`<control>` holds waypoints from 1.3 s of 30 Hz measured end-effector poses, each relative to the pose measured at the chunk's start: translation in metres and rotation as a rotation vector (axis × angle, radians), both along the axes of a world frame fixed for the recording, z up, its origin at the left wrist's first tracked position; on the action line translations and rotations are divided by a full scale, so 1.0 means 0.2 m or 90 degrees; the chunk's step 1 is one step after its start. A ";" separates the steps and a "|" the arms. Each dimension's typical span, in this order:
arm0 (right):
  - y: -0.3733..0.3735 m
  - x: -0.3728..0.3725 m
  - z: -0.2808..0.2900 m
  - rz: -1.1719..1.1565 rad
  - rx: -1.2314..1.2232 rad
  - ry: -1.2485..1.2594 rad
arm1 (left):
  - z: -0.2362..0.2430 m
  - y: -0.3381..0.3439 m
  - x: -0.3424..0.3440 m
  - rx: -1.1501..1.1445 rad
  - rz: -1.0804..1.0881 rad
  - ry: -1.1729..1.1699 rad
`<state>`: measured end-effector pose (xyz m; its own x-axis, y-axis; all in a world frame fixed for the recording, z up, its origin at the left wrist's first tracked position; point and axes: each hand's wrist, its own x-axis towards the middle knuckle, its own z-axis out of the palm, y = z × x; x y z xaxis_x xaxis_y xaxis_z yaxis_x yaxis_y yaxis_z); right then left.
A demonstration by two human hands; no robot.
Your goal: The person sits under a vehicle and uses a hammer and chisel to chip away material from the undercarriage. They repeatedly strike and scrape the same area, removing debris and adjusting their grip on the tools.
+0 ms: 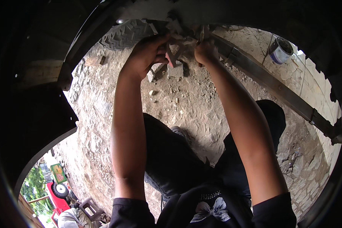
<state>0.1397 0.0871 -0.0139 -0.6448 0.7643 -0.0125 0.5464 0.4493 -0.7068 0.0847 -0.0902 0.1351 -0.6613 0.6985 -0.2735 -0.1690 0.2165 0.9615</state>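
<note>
Both arms reach up under dark vehicle bodywork to the top centre. My left hand (148, 53) has curled fingers at metal parts beside a red triangular metal stand (172, 55); what exactly it grips is hidden. The stand rests on pale blocks (174, 70). My right hand (206, 51) is closed round an upright metal piece (204, 31), next to a long dark beam (273, 91) that runs down to the right. A treaded tyre (121, 36) lies behind my left hand.
Curved dark bodywork (34, 87) frames the view. A white-and-purple bucket (281, 51) stands on paving at upper right. Stones are scattered on the dirt ground (178, 98). At lower left are a red vehicle (57, 201), a plastic stool (88, 208) and a person (70, 218).
</note>
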 end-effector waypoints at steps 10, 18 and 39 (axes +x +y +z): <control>-0.10 0.22 0.03 0.093 -0.153 0.093 | -0.05 -0.09 -0.10 -0.063 0.015 0.063; -0.09 0.36 0.25 -0.006 -0.435 0.240 | -0.07 -0.24 -0.16 -0.131 -0.026 0.079; 0.15 0.16 0.07 0.127 -0.081 -0.056 | 0.02 -0.22 -0.02 -0.131 -0.079 0.099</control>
<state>0.1713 0.1164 -0.0007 -0.7751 0.6104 -0.1634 0.5173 0.4645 -0.7187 0.0810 -0.1334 0.1401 -0.6195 0.7168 -0.3201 0.0165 0.4196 0.9076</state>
